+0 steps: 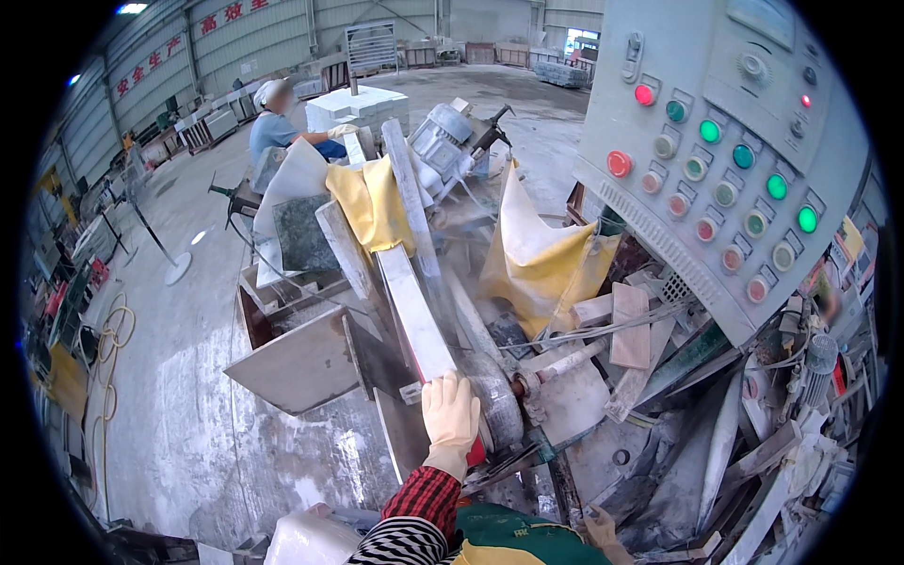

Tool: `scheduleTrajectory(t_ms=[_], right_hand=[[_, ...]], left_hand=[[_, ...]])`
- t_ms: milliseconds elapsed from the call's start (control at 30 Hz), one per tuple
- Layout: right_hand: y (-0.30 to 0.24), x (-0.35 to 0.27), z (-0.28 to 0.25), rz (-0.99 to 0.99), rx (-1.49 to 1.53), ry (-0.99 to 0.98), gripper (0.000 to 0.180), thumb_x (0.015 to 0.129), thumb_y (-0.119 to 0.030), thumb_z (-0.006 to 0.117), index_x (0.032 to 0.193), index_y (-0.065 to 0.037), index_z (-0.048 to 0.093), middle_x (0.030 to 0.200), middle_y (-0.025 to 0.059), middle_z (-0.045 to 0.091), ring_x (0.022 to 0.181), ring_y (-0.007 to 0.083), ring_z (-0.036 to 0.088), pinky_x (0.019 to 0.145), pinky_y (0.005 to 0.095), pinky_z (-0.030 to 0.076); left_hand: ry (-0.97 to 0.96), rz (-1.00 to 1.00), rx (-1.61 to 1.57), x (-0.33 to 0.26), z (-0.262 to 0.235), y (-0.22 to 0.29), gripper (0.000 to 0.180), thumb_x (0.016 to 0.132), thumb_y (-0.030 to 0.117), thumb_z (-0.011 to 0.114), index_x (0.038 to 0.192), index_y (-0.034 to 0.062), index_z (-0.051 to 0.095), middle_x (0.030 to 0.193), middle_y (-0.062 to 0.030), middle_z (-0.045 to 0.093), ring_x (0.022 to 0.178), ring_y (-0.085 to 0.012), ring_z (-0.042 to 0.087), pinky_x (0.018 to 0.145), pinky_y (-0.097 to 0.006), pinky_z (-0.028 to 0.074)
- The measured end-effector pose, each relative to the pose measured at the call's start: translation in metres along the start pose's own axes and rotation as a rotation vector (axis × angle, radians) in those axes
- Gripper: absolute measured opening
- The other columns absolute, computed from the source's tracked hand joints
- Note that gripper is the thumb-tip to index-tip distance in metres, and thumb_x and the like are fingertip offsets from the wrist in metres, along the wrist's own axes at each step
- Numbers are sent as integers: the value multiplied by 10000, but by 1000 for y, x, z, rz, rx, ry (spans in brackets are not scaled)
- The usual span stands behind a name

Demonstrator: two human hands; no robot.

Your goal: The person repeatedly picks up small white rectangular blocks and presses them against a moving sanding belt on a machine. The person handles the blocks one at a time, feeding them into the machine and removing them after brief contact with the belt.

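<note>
My left hand (450, 414), in a cream rubber glove, lies palm down on the near end of a long white stone strip (414, 315). Its fingers point forward along the strip, close together and fairly flat. The strip runs away from me through a machine, passing under a yellow cloth flap (377, 209). Something red shows just beneath the glove. Low in the picture, beside my green apron (518, 535), a beige gloved shape appears to be my right hand (603, 529); its fingers are too unclear to read.
A grey control panel (697, 160) with coloured buttons hangs at the right. Past the machine's motor (443, 141), a co-worker (273, 122) sits by stacked white blocks (358, 108). A yellow-white sheet (537, 250), a shaft and stone offcuts crowd the right; thin slabs (297, 358) stand at left.
</note>
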State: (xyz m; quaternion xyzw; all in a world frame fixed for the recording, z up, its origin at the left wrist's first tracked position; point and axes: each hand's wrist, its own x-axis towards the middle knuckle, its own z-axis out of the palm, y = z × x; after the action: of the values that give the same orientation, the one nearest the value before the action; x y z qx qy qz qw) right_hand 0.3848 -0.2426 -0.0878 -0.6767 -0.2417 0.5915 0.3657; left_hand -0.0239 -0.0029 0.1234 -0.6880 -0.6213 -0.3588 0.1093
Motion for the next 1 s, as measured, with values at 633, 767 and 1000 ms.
scheduleTrajectory(t_ms=[633, 767, 1000], right_hand=[[-140, 13, 91, -288, -184, -191, 408, 906, -90, 577, 1309, -32, 548, 984, 116, 682, 776, 176, 659, 675, 286, 527], [-227, 21, 180, -631, -619, 27, 568, 821, -228, 694, 1330, -34, 529, 1069, 207, 686, 948, 311, 680, 856, 379, 522], [-328, 13, 337, -1026, -942, -129, 636, 786, -336, 689, 1317, -59, 476, 1037, 278, 643, 952, 439, 633, 834, 495, 501]], left_hand=[[31, 30, -61, -7, 1, 1, 242, 741, 160, 633, 936, 21, 601, 1105, -127, 562, 954, -323, 512, 832, -445, 407], [-4, 29, -83, -8, -2, -1, 296, 735, 166, 648, 982, 8, 606, 1108, -134, 561, 962, -323, 511, 836, -451, 403], [-19, 42, -90, -27, 7, -12, 426, 741, 225, 669, 1104, 7, 622, 1168, -156, 571, 1096, -355, 527, 938, -490, 402]])
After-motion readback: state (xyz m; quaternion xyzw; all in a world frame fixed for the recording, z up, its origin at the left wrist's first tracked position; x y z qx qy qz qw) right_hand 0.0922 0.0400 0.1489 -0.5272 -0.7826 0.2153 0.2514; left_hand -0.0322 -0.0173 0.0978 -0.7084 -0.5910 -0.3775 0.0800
